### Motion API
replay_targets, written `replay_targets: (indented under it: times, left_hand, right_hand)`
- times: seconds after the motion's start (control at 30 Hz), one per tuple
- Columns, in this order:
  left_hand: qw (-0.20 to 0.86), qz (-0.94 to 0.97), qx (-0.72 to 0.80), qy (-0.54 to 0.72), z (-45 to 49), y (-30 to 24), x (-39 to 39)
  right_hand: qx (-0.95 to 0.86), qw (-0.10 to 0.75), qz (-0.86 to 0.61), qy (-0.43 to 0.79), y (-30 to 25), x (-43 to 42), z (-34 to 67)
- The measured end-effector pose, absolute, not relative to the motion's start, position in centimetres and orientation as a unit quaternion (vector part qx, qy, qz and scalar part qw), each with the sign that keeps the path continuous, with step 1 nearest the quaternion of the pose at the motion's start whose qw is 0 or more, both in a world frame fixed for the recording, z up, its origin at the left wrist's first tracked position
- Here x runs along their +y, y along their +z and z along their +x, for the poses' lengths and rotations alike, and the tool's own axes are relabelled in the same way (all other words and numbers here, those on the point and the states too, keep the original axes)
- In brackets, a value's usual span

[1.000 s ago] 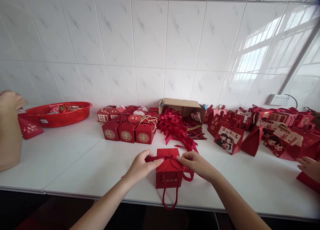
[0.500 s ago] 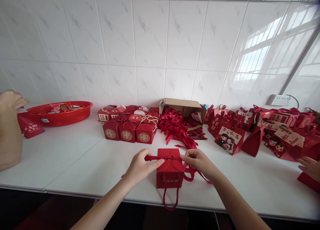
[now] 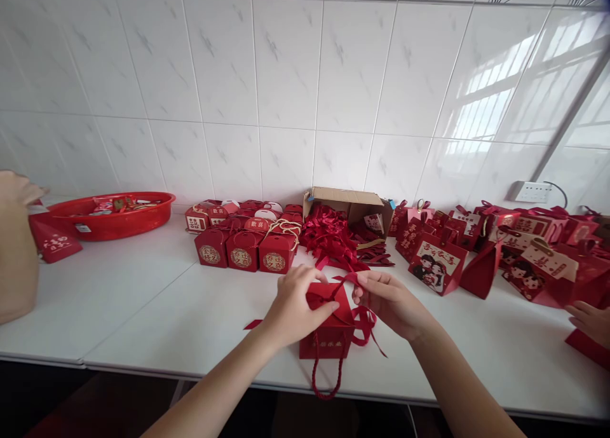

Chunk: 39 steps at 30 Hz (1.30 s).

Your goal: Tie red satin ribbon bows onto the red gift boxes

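A red gift box [image 3: 325, 344] with gold lettering stands near the table's front edge, its twisted rope handle [image 3: 326, 393] hanging over the edge. My left hand [image 3: 296, 307] grips the top of the box, thumb lying across the lid and fingers curled at the far left side. Between the thumb and fingers of my right hand [image 3: 388, 299] a dark red ribbon [image 3: 351, 278] is pinched, lifted above the lid. Loose ribbon loops lie right of the box, and a ribbon end pokes out left of it. My left hand partly hides the lid.
Closed red gift boxes [image 3: 243, 253] stand in rows behind. Beside them, red ribbons [image 3: 326, 231] spill from a cardboard box [image 3: 355, 198]. Many decorated bags [image 3: 436, 266] fill the right. At left are a red basin [image 3: 119, 225] and another person's arm [image 3: 16, 253]; another hand [image 3: 591, 320] shows far right.
My right hand has raised the ribbon up over the lid. My left hand has moved right and away from me, from the ribbon's left part onto the box top.
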<state>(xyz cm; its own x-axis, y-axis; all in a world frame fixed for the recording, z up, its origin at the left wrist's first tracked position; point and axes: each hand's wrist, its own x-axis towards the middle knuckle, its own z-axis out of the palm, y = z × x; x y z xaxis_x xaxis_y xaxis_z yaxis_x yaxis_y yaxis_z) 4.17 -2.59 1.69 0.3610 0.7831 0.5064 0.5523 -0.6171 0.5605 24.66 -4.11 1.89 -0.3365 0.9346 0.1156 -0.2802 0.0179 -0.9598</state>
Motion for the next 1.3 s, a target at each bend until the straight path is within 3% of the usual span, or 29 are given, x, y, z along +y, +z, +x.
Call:
replay_targets:
  times: [0.23, 0.57, 0.77, 0.93, 1.1, 1.2, 1.3]
  left_hand:
    - [0.100, 0.810, 0.425, 0.392, 6.5, 2.2, -2.1]
    - [0.055, 0.788, 0.420, 0.446, 5.9, 2.4, -2.0]
    - [0.198, 0.782, 0.410, 0.426, 3.2, 1.9, -1.6]
    - [0.356, 0.689, 0.497, 0.389, 2.0, -0.3, -0.4]
    - [0.531, 0.614, 0.503, 0.298, 1.6, -0.7, 0.2]
    - [0.495, 0.645, 0.498, 0.301, 1.0, -0.1, 0.3]
    - [0.366, 0.723, 0.479, 0.339, 0.3, 0.8, 0.2]
  right_hand:
    - [-0.522, 0.502, -0.340, 0.600, 2.2, -4.4, 25.2]
    - [-0.651, 0.420, -0.411, 0.480, 0.9, -3.4, 22.6]
    - [-0.649, 0.501, -0.429, 0.379, -0.4, -2.7, 21.3]
    - [-0.649, 0.491, -0.364, 0.453, -1.2, -2.6, 21.0]
    - [-0.642, 0.492, -0.393, 0.438, -1.0, -2.8, 20.3]
    - [-0.621, 0.492, -0.454, 0.406, -0.7, -3.1, 19.6]
    - [-0.599, 0.493, -0.496, 0.390, -0.3, -3.3, 19.0]
